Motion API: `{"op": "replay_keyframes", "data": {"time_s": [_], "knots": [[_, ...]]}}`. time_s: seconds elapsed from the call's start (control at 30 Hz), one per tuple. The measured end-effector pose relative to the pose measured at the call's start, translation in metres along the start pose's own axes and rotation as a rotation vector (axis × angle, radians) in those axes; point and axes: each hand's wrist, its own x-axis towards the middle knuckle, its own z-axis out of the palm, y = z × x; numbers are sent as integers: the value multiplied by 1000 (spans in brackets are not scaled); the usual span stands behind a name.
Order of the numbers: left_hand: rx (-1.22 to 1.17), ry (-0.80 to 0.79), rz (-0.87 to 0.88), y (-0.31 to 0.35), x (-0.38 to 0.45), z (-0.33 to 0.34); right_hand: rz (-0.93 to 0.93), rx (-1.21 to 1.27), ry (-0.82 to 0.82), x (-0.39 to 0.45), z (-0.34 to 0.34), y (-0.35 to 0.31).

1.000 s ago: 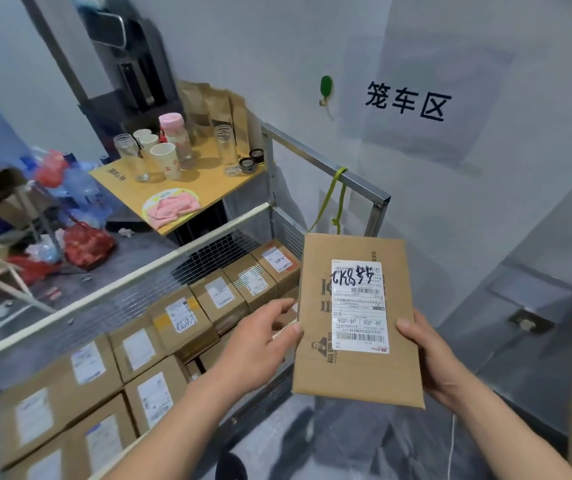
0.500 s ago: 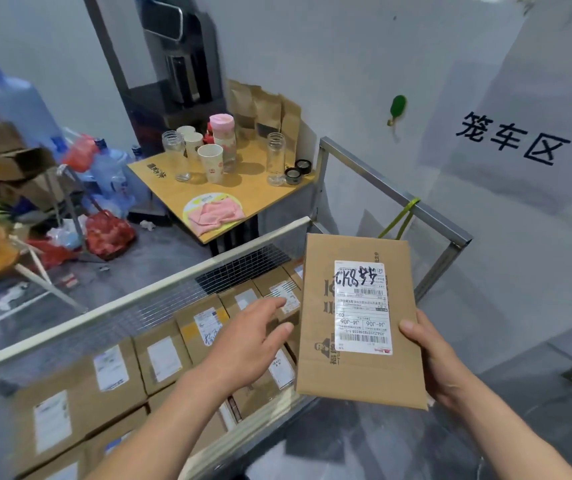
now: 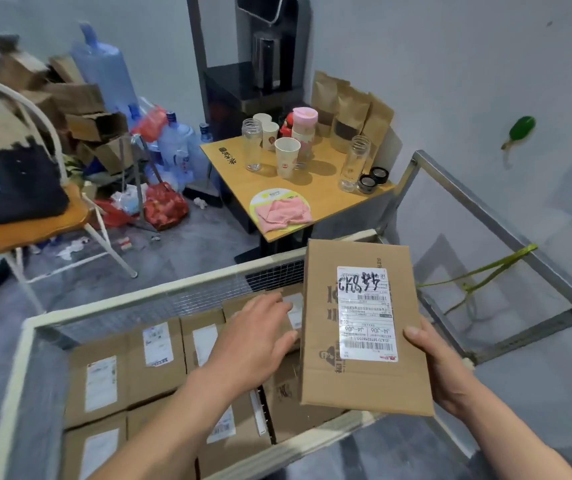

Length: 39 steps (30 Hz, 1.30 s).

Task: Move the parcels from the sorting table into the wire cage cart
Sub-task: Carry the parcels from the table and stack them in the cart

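Held parcel bore white label: handwritten "CK8", printed "J4-J06" twice; other print too small.

The wire cage cart is open from above; below the left hand, its floor is covered by packed parcels, and passage sideways is blocked by mesh walls.

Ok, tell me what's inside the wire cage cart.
The wire cage cart holds labelled cardboard parcels packed flat in rows. The left hand and the held parcel in the right hand cover some; anything underneath is hidden.
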Motion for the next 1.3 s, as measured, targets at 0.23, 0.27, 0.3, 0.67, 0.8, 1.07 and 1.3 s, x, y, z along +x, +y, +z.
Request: {"op": "replay_keyframes", "data": {"time_s": [0.23,0.27,0.3,0.67,0.8,1.07,1.3], "knots": [[45,-28,-171,-29,-7,10,119,-40,-122,59,14,24],[48,-37,-206,-31,-8,13,134,-35,-137,68,13,30],[50,-45,-242,-32,-9,16,151,-31,-156,76,11,34],[-32,-117,-515,-26,5,92,364,-39,-309,149,-23,89],[-67,-195,-538,-32,16,132,458,-100,-292,168,-42,123],[-114,-264,-618,-66,15,198,601,-193,-239,180,-57,198],[-381,-225,-764,-87,13,230,672,-214,-220,185,-48,243]]}}
